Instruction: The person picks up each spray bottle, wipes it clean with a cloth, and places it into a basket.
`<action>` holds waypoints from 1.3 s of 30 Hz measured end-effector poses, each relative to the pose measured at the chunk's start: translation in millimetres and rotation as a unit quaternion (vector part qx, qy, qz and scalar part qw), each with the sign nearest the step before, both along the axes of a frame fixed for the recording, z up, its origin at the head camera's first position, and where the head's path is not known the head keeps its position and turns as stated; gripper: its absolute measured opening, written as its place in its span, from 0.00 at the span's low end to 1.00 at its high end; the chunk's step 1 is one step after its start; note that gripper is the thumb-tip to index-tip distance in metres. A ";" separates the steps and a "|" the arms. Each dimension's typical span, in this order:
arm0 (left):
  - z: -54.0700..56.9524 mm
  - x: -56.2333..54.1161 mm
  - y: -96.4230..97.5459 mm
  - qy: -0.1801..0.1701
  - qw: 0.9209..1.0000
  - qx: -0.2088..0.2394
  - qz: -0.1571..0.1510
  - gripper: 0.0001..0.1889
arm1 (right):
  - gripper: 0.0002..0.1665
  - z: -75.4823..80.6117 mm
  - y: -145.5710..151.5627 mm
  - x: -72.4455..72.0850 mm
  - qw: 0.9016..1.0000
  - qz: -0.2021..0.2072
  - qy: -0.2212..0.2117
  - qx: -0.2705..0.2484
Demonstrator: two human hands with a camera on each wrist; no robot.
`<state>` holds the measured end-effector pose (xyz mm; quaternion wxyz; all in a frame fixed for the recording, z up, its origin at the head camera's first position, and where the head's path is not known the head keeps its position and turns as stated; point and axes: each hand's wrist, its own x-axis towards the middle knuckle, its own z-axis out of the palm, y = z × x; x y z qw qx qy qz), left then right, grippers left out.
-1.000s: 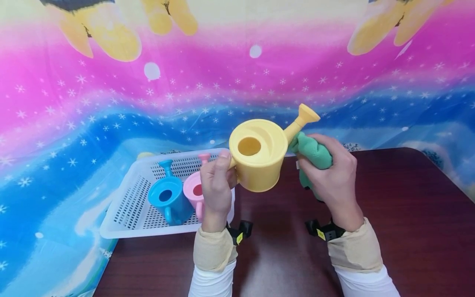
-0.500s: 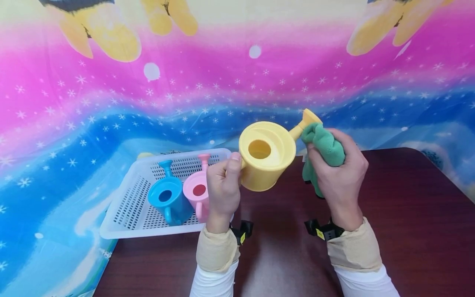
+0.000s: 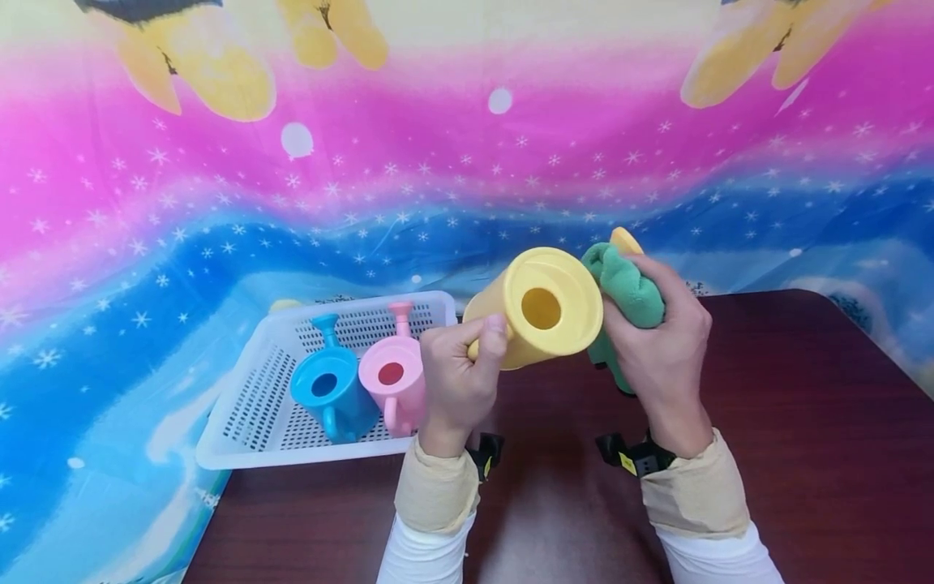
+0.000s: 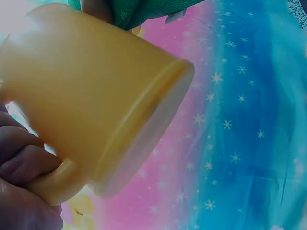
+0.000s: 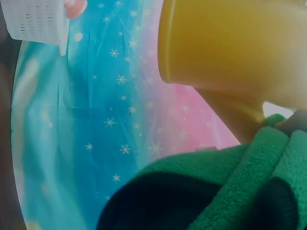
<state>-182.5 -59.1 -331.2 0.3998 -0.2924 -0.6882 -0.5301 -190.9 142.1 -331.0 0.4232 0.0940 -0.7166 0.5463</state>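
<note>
My left hand [image 3: 461,377] grips the handle of a yellow watering can [image 3: 503,312], held up over the table and tipped so its round opening faces me. In the left wrist view, fingers [image 4: 26,158] curl through the can's handle [image 4: 60,184]. My right hand [image 3: 664,341] holds a bunched green cloth [image 3: 631,288] against the can's spout, and only the tip of the rose [image 3: 625,241] shows above it. In the right wrist view the cloth [image 5: 254,167] wraps the spout [image 5: 235,112] close to the can's body.
On the left of the dark wooden table [image 3: 803,454] stands a white perforated basket [image 3: 241,405]. Inside it are a blue watering can [image 3: 343,397] and a pink watering can [image 3: 397,389]. A patterned curtain [image 3: 452,162] hangs behind the table.
The yellow watering can has moved right and tilted, turning its opening toward me. The green cloth has gone from beside the spout to around it, covering most of it.
</note>
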 end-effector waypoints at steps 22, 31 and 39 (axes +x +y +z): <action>-1.4 0.2 -3.5 -0.057 0.976 0.202 -0.051 0.25 | 0.24 7.3 19.7 7.6 0.954 0.202 -0.193 0.106; 4.1 2.3 -19.8 -0.122 0.961 0.194 -0.158 0.27 | 0.24 -2.9 22.3 -2.0 0.948 0.221 -0.195 0.121; 6.8 1.3 -30.6 -0.233 0.926 0.217 -0.205 0.24 | 0.26 -7.5 28.3 -1.1 0.934 0.308 -0.156 0.089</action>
